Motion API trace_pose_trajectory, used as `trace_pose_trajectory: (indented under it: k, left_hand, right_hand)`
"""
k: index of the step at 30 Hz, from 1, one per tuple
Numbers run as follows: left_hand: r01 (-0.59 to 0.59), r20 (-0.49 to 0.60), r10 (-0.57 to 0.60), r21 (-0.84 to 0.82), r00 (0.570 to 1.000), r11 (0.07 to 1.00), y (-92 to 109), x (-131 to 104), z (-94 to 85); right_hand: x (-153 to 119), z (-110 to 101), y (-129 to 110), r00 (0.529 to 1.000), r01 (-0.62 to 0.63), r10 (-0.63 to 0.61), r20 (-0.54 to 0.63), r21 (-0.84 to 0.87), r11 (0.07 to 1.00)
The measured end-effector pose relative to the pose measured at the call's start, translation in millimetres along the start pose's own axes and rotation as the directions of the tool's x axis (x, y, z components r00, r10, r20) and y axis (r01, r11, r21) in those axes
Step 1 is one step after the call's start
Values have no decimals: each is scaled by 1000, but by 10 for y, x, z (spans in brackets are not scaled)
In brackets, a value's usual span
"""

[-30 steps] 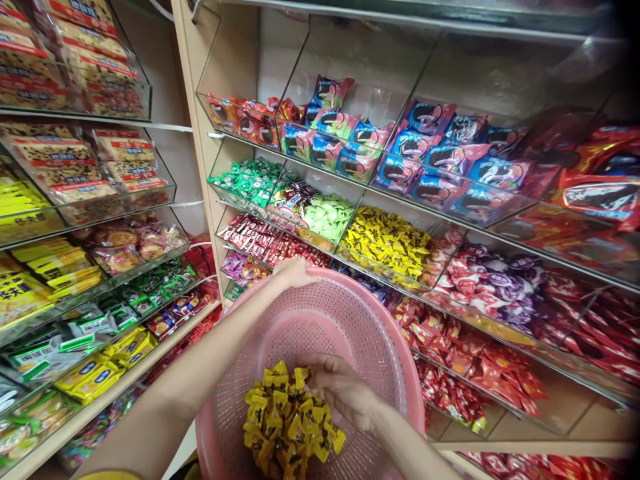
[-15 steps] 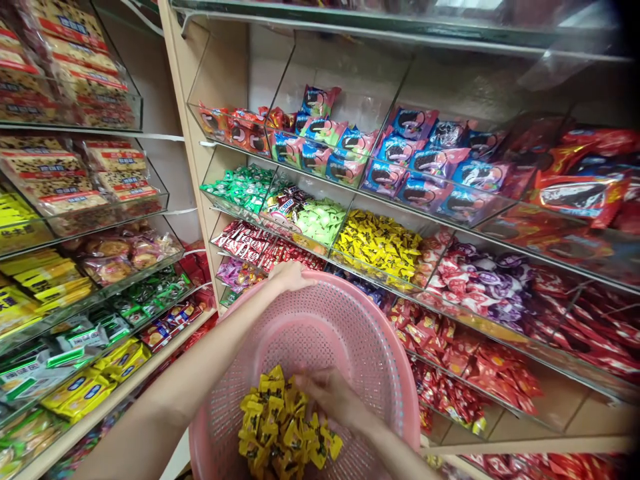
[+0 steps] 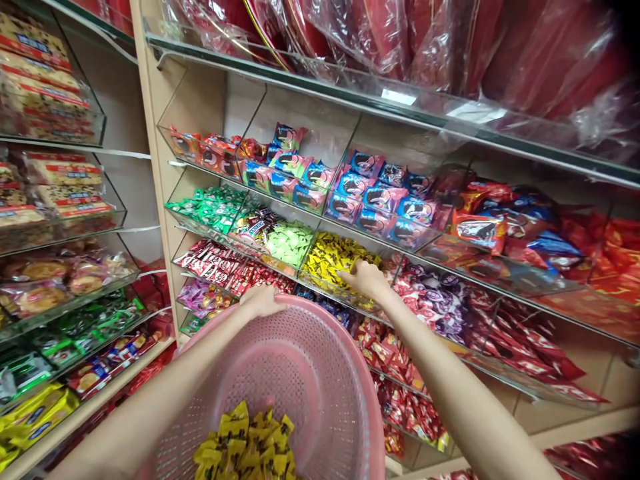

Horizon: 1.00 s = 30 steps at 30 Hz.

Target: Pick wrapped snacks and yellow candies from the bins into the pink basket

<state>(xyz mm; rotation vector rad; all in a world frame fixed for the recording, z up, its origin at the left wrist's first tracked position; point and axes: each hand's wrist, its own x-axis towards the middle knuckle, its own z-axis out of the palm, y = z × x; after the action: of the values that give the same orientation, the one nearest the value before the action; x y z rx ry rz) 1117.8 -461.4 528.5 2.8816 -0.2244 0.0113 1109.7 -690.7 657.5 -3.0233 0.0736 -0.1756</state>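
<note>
My left hand [image 3: 263, 301] is closed over the far rim of a pink perforated plastic basket [image 3: 320, 360]. Yellow-wrapped candies [image 3: 245, 447] lie heaped in the bottom of this basket, towards me. Beyond the rim, my right hand [image 3: 369, 279] reaches over a clear shelf bin of similar yellow-wrapped candies [image 3: 333, 257]. Its fingers are partly bent, with one pointing at the pile, and no candy shows in them. The undersides of those fingers are hidden from view.
Light-green candies [image 3: 290, 243] fill the bin left of the yellow ones, and purple and red wrapped sweets [image 3: 435, 297] the one to the right. A glass shelf edge [image 3: 350, 93] runs above. Packaged biscuits [image 3: 65, 187] stand on the left shelves.
My right hand has left the candies in the basket and moved up and forward to the yellow candy bin. My left hand still grips the rim; the view has tilted up and turned right.
</note>
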Motion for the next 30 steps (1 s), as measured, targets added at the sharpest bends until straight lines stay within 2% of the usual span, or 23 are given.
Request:
trace_pose_trajectory:
  k: [5,8,12,21,30]
  left_hand:
    - [1,1,-1,-1,1000,1000,-23,-13,-22]
    - [11,2,-11,-3,1000,1000,-40,-10,-14]
    - [19,7,-19,-7,1000,1000,-52,-1,2]
    - [24,-8,-25,-22,1000,999,-105,12,55]
    - [42,-24,-43,-12,999,999,-131,15,91]
  right_hand:
    - [371,165,-88,973,-97,96,211,-6,995]
    - [467,274,-159,954,-110,106,279,-3,994]
    - [491,309,-166,938,-112,103,331,9,994]
    - [421,273,-40,922,-103,69,380,70,992]
    - [357,270,207,953,-31,-47,299,250,968]
